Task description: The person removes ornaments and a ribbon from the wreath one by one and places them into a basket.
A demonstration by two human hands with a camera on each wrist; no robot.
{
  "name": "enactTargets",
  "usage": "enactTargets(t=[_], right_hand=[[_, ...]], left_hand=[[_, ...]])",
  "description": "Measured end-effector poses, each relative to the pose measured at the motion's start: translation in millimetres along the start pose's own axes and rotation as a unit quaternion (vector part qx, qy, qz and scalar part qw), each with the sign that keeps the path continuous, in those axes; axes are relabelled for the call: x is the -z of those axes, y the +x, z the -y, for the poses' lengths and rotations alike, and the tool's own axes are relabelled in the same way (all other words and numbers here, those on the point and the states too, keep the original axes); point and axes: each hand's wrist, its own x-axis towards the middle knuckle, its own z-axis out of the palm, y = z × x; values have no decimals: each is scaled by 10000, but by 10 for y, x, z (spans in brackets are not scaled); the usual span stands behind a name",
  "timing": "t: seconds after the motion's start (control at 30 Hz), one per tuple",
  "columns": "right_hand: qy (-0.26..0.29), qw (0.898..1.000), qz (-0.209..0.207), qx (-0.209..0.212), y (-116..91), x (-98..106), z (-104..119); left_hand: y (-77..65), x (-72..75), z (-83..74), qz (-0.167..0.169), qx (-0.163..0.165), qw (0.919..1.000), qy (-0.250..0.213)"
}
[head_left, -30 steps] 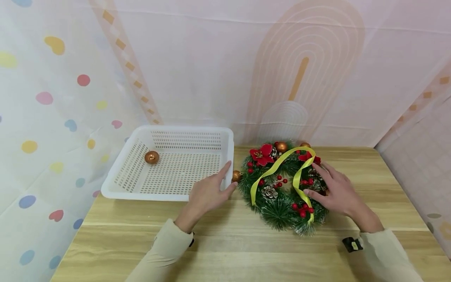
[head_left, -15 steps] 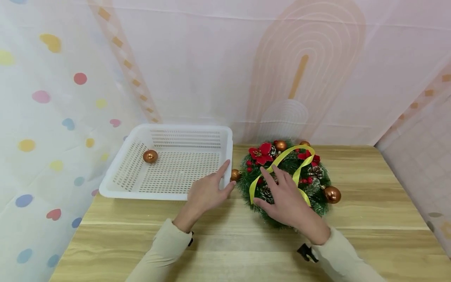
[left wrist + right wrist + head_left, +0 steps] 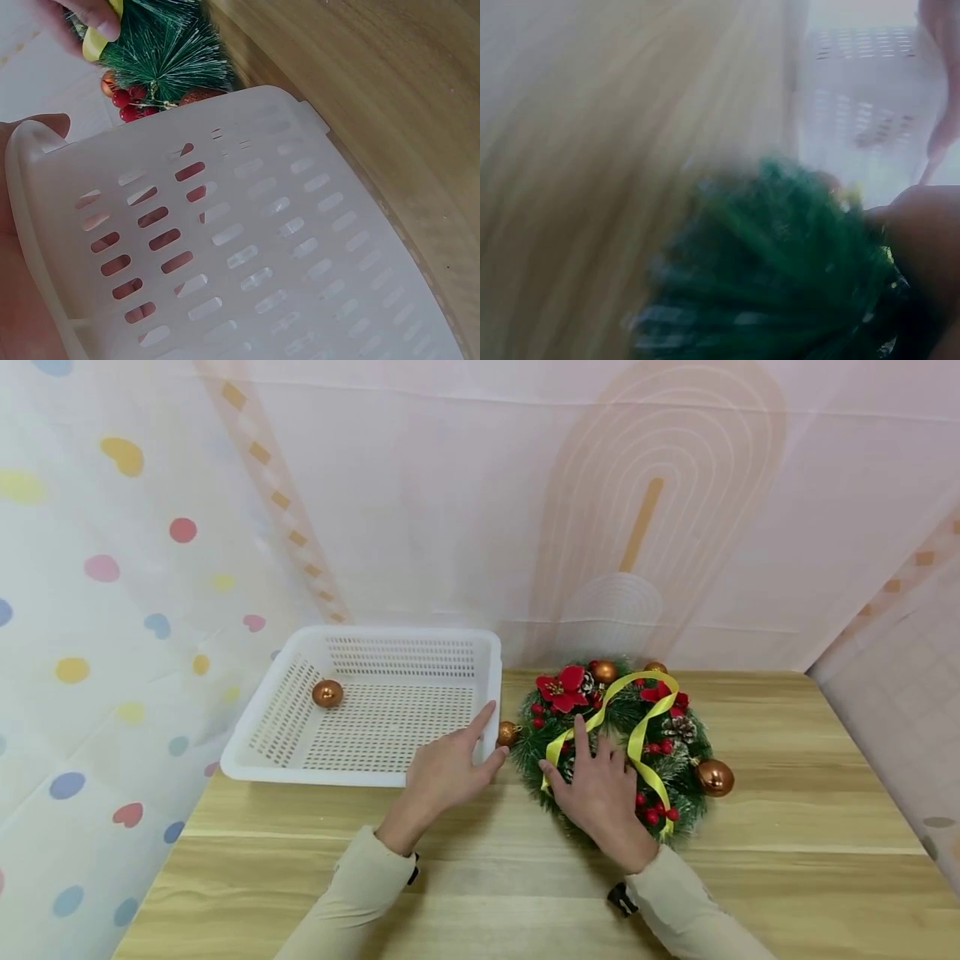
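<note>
In the head view my left hand (image 3: 450, 768) holds the right front corner of a white plastic basket (image 3: 315, 781), index finger along the rim and thumb outside it. The left wrist view shows skin through the slots of the basket wall (image 3: 247, 202). My right hand (image 3: 600, 797) lies over the front left of a green Christmas wreath (image 3: 686, 810), fingers spread, thumb by one end of a yellow ribbon (image 3: 637, 735). That ribbon loops loosely over the wreath. Poinsettias (image 3: 561, 687), pine cones, berries and copper baubles trim the greenery. The right wrist view is blurred.
A copper bauble (image 3: 327, 693) sits inside the basket at the left. Another bauble (image 3: 507, 733) is between basket and wreath, and a shiny one (image 3: 714, 777) is at the wreath's right edge. Both rest on the wooden table (image 3: 480, 893), with a patterned backdrop (image 3: 420, 527) behind.
My right hand has moved left from the wreath's right side to its front left, leaving the shiny bauble at the right edge uncovered. My left hand stays on the basket.
</note>
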Motion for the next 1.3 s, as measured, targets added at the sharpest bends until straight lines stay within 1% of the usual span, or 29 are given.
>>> enactTargets(t=[0.13,0.23,0.33,0.43,0.63,0.87,0.97,1.1,1.2,1.23,1.3], right_hand=[[-210,9995,-162,193,-15,-13,-86],[-316,9981,-356,386,-36,-10,-152],[-314,9967,-456,599,-57,-1,-221],[-230,9951,-463,845,-71,14,-298],[-62,9895,-355,1403,-83,62,-475],[-7,9843,67,1765,-92,140,-723],[20,9805,167,1956,-88,178,-813],[52,9763,126,2159,-83,200,-889],[24,9745,41,2243,-78,197,-906],[14,9741,17,2260,-76,196,-906],[-18,9740,0,2267,-74,197,-906]], left_hand=[[-2,6,-14,-14,-28,10000,26],[2,4,-19,-21,-63,10000,70],[4,1,-23,-31,-56,9999,85],[2,0,-24,-47,-25,10000,51],[-5,8,-20,-13,16,10000,-14],[-10,3,-23,12,40,10000,-88],[-12,0,-21,5,50,10000,-73],[-13,2,-12,44,30,9999,-113],[-14,-1,-2,-103,-82,9998,-119],[-16,-4,-2,-247,-180,9994,-132],[-27,-16,-22,-711,-540,9957,-239]])
